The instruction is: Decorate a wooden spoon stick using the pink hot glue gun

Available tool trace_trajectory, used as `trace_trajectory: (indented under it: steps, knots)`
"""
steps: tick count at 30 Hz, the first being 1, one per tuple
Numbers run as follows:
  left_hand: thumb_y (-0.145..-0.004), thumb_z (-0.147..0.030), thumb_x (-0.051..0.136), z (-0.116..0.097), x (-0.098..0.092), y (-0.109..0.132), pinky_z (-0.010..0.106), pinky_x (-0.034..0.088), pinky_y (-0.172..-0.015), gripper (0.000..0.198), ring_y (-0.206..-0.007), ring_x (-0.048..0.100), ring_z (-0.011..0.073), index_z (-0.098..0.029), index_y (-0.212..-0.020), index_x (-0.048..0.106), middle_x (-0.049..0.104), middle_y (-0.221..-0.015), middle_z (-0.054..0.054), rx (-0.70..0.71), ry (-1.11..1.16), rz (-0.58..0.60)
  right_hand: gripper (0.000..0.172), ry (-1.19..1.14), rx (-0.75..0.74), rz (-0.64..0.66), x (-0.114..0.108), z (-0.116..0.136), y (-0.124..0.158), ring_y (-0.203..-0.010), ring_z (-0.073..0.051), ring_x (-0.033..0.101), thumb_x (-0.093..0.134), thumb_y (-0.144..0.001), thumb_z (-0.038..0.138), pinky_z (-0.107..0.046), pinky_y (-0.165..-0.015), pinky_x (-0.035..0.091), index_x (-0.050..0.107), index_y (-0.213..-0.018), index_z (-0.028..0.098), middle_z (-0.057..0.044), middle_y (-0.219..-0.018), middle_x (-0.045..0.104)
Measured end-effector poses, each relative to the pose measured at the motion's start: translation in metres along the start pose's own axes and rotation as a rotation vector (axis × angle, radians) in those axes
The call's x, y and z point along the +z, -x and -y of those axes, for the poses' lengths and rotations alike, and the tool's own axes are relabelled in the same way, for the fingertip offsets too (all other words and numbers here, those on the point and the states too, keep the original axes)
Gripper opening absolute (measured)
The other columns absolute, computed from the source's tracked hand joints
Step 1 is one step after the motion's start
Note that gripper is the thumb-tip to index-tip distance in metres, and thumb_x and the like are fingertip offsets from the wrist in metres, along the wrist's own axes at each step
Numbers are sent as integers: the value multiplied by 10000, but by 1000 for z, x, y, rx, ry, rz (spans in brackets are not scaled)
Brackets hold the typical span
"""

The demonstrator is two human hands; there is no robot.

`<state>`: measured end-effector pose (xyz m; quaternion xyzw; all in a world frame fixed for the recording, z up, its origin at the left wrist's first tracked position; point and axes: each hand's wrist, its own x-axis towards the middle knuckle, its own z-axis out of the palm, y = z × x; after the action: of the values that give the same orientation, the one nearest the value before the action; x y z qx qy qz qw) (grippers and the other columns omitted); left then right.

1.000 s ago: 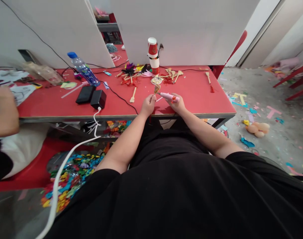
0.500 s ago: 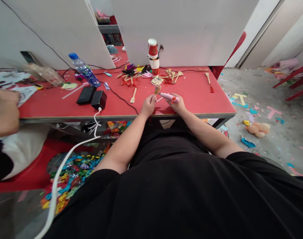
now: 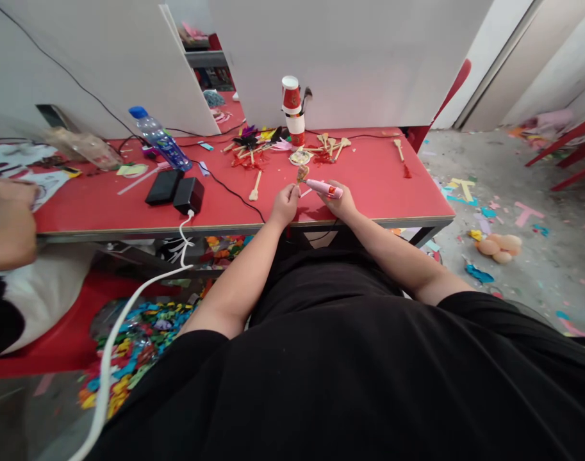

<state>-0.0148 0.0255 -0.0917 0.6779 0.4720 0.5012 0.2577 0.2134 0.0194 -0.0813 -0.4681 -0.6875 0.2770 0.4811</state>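
My left hand (image 3: 286, 205) is closed in a pinch on the handle of a small wooden paddle-shaped piece (image 3: 302, 172), its broad brownish patterned head upright above my fingers. In my right hand (image 3: 341, 201) lies a pink pen-shaped tool (image 3: 324, 188) with a thin metal tip, fingers wrapped around its rear end. That tip points left at the lower part of the wooden piece; whether they touch I cannot tell. Just beyond stands a small round dish (image 3: 301, 156) with smeared contents. A plain wooden paddle piece (image 3: 255, 186) rests on the table to the left.
Stacked paper cups (image 3: 292, 96) stand at the back, near wooden pieces with red tassels (image 3: 331, 148) and dark feathers (image 3: 250, 142). Leftward are a black box (image 3: 189, 196) with a white cable, a bottle (image 3: 161, 139) and another person's arm (image 3: 9, 224). Paper scraps litter the floor.
The whole view has shifted slightly. Both hands keep their grips, and the pink tool and wooden piece stay in nearly the same position relative to each other.
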Motion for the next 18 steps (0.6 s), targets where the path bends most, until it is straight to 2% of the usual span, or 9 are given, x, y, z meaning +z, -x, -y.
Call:
trace_trajectory:
  steps: [7,12,18]
  knots:
    - [-1106,-783,535,-2,0,1,395,490,-776,603,-718,550,212,-252,-827,597,558,-724,14,5,8,12,375,-17,-33,7,3,-12,-2,-802,-235,690,781,-948,601,-392,-791,570,668,-911,245,-33,-855,728]
    - [-1055,-879,524,-2,0,1,390,452,-782,658,-731,531,220,-263,-833,589,540,-726,15,11,21,9,329,-1,-28,18,2,-12,-3,-801,-226,696,771,-947,557,-374,-779,563,682,-921,241,-26,-855,739]
    - [-1071,-857,507,0,0,1,386,453,-779,642,-747,550,221,-263,-840,584,551,-735,20,19,22,14,309,-2,-29,22,0,-7,-2,-809,-223,693,771,-948,525,-360,-770,551,676,-907,234,-34,-860,730]
